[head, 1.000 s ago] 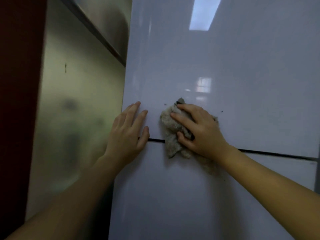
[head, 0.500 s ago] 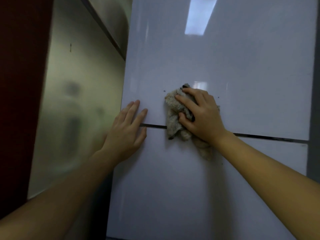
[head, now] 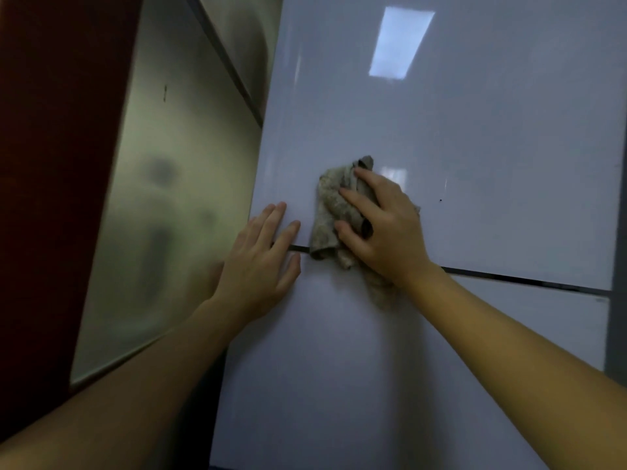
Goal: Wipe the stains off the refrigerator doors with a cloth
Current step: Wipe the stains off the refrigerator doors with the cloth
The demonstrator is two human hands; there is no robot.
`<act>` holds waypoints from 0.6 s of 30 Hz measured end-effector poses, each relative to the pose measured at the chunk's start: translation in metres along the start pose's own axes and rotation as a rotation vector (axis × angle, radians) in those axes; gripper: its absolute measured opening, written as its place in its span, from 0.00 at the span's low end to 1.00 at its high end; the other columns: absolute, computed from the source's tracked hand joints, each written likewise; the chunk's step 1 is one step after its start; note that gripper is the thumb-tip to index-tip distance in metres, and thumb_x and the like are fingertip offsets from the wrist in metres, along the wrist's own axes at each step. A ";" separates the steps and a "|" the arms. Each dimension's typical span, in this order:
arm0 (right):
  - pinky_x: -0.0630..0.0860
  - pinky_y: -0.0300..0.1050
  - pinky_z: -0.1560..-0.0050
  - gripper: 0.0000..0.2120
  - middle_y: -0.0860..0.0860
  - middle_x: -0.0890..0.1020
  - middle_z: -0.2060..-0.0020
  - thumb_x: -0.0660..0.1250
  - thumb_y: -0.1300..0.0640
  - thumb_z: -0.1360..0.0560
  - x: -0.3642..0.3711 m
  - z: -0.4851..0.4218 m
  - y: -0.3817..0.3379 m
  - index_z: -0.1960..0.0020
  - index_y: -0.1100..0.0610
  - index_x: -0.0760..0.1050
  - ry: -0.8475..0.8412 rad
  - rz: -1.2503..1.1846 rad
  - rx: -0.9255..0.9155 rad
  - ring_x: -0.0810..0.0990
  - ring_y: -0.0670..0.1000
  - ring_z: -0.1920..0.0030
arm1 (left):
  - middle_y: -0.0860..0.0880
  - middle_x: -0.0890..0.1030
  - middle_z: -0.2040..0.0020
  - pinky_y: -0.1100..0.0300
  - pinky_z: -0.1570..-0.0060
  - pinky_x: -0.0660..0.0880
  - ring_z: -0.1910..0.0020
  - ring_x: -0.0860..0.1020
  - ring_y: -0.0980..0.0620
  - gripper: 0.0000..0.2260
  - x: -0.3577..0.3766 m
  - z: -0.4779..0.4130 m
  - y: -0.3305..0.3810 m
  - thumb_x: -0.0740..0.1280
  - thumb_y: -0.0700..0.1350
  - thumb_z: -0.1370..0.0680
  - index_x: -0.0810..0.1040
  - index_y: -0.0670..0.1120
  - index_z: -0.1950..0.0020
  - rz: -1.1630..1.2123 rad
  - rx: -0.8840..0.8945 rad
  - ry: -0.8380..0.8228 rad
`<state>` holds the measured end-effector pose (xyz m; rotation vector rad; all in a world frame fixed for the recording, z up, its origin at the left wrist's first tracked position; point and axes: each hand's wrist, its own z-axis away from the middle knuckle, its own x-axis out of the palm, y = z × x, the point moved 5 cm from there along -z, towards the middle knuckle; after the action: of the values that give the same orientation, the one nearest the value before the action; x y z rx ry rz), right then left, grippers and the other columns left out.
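The refrigerator's pale glossy upper door [head: 475, 130] and lower door [head: 339, 368] meet at a dark horizontal seam [head: 526, 280]. My right hand [head: 386, 232] holds a crumpled grey-beige cloth [head: 330, 205] bunched between thumb and fingers. It presses the cloth against the upper door just above the seam, and the cloth's tail hangs below my wrist over the seam. My left hand [head: 261, 266] lies flat with straight fingers on the doors' left edge, across the seam, holding nothing. A small dark speck [head: 440, 200] sits on the upper door to the right of the cloth.
A brushed-steel panel [head: 169, 215] stands directly left of the refrigerator, with a dark red surface [head: 51, 164] beyond it. A grey strip [head: 619, 232] runs along the doors' right edge. A ceiling light is reflected high on the upper door.
My right hand has slid the cloth up and slightly left from the seam onto the upper door, over small specks that showed beside it. My left hand has stayed flat at the left edge.
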<state>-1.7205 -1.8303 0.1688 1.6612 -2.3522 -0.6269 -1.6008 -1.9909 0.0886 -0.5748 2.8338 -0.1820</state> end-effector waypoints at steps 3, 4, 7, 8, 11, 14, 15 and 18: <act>0.70 0.51 0.29 0.26 0.58 0.72 0.26 0.70 0.44 0.24 -0.004 0.029 -0.002 0.30 0.57 0.77 -0.083 0.018 -0.071 0.72 0.59 0.28 | 0.38 0.71 0.25 0.43 0.30 0.70 0.27 0.71 0.37 0.22 0.000 0.004 0.003 0.59 0.51 0.20 0.76 0.41 0.30 -0.022 0.041 0.060; 0.70 0.52 0.29 0.26 0.59 0.72 0.26 0.70 0.45 0.24 -0.006 0.034 0.001 0.30 0.56 0.77 -0.093 0.040 -0.097 0.72 0.59 0.28 | 0.37 0.71 0.26 0.44 0.31 0.70 0.27 0.71 0.37 0.22 0.000 0.005 0.003 0.59 0.51 0.20 0.76 0.41 0.31 -0.031 0.053 0.070; 0.71 0.54 0.33 0.24 0.59 0.73 0.27 0.69 0.47 0.23 -0.017 0.037 0.022 0.30 0.56 0.77 -0.045 0.120 -0.075 0.74 0.60 0.30 | 0.38 0.72 0.26 0.45 0.32 0.68 0.28 0.71 0.37 0.22 0.000 0.005 0.003 0.59 0.51 0.20 0.77 0.42 0.31 -0.034 0.043 0.090; 0.71 0.55 0.34 0.24 0.59 0.73 0.27 0.69 0.47 0.23 -0.023 0.037 0.031 0.30 0.55 0.77 -0.013 0.143 -0.025 0.74 0.61 0.31 | 0.38 0.72 0.26 0.45 0.32 0.68 0.28 0.72 0.37 0.22 0.001 0.004 0.004 0.59 0.52 0.20 0.77 0.42 0.31 -0.033 0.035 0.091; 0.72 0.56 0.33 0.24 0.59 0.72 0.26 0.69 0.48 0.22 -0.037 0.043 0.050 0.28 0.55 0.75 0.075 0.166 0.158 0.73 0.62 0.30 | 0.37 0.71 0.26 0.43 0.32 0.70 0.28 0.71 0.36 0.23 0.003 0.003 0.006 0.58 0.52 0.20 0.76 0.42 0.30 -0.035 0.018 0.086; 0.71 0.56 0.30 0.26 0.59 0.71 0.26 0.68 0.48 0.22 -0.034 0.053 0.043 0.27 0.55 0.74 0.058 0.144 0.189 0.71 0.62 0.28 | 0.37 0.70 0.25 0.42 0.33 0.70 0.28 0.70 0.36 0.24 0.004 0.002 0.009 0.58 0.53 0.20 0.75 0.42 0.29 -0.032 -0.012 0.074; 0.70 0.56 0.30 0.26 0.59 0.71 0.26 0.68 0.47 0.22 -0.031 0.057 0.037 0.27 0.55 0.74 0.023 0.139 0.138 0.71 0.62 0.28 | 0.37 0.70 0.26 0.42 0.33 0.69 0.28 0.70 0.36 0.24 0.004 0.002 0.010 0.57 0.53 0.20 0.75 0.42 0.29 -0.034 -0.020 0.072; 0.71 0.54 0.33 0.25 0.58 0.73 0.26 0.70 0.47 0.23 -0.030 0.064 0.030 0.29 0.55 0.76 -0.060 0.158 -0.063 0.73 0.60 0.30 | 0.36 0.70 0.26 0.41 0.33 0.69 0.28 0.69 0.35 0.24 0.003 0.001 0.012 0.57 0.53 0.20 0.75 0.42 0.29 -0.039 -0.027 0.065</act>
<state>-1.7599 -1.7793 0.1278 1.4329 -2.4483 -0.7216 -1.6078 -1.9808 0.0846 -0.6413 2.8937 -0.1734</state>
